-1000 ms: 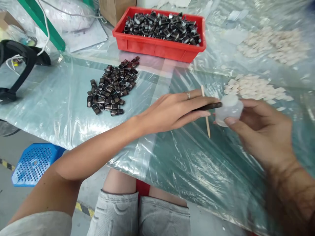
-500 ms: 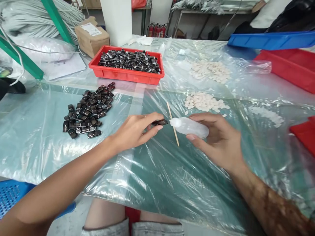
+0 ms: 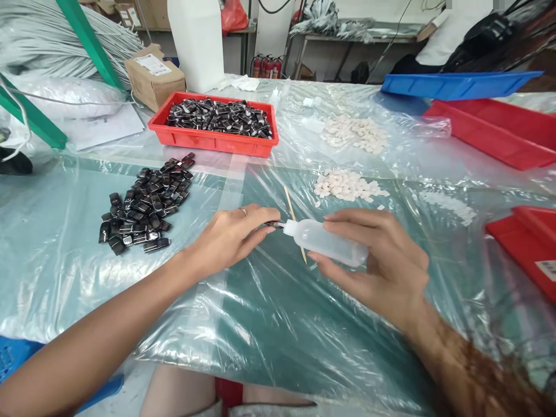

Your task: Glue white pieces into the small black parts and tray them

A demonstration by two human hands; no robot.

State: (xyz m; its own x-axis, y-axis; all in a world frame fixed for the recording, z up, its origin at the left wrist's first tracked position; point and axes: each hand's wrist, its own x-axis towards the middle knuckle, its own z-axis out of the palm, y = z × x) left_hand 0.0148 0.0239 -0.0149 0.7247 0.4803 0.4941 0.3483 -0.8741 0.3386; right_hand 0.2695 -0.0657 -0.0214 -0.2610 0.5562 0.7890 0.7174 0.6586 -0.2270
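My left hand (image 3: 230,234) pinches a small dark glossy piece (image 3: 274,224) just above the plastic-covered table. My right hand (image 3: 382,263) is wrapped round a small translucent squeeze bottle (image 3: 324,242), held sideways with its nozzle touching the dark piece. A thin wooden stick (image 3: 294,223) lies on the table right behind the two hands. A loose heap of the same dark pieces (image 3: 145,202) sits to the left of my left hand.
A red tray (image 3: 212,139) full of dark pieces stands at the back. Two heaps of small white pieces (image 3: 345,185) lie behind my right hand. Red trays (image 3: 525,243) and a blue tray (image 3: 456,87) are on the right, a cardboard box (image 3: 152,75) at back left.
The view has tilted up and drawn back. The bottle has turned from end-on to sideways, and its nozzle has come up against the dark piece in my left hand.
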